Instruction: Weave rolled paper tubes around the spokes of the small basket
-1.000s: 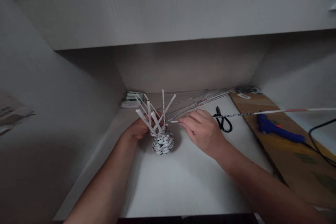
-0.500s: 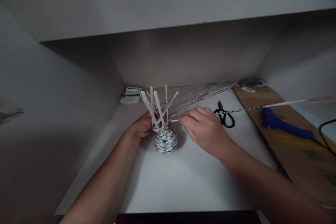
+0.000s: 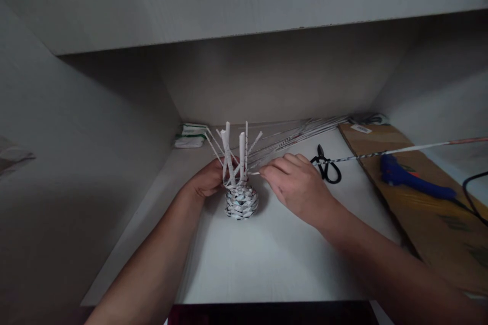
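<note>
A small round woven paper basket (image 3: 241,202) stands on the white tabletop, with several rolled-paper stakes (image 3: 242,155) rising from its top. My left hand (image 3: 209,176) is closed around the far left side of the stakes, its fingertips partly hidden behind them. To the right of the basket, my right hand (image 3: 293,180) pinches a long rolled-paper tube (image 3: 346,159). One short end of the tube pokes out towards the basket's neck, and the rest runs far off to the right.
Black-handled scissors (image 3: 326,165) lie behind my right hand. A blue glue gun (image 3: 415,177) rests on a cardboard sheet (image 3: 381,183) at the right. Thin paper tubes (image 3: 305,134) lie along the back, near a white-and-green packet (image 3: 190,135). A shelf panel (image 3: 244,0) overhangs the table.
The basket and its stakes have turned slightly, so the stakes now stand in a different arrangement. Both hands keep about the same places and grips.
</note>
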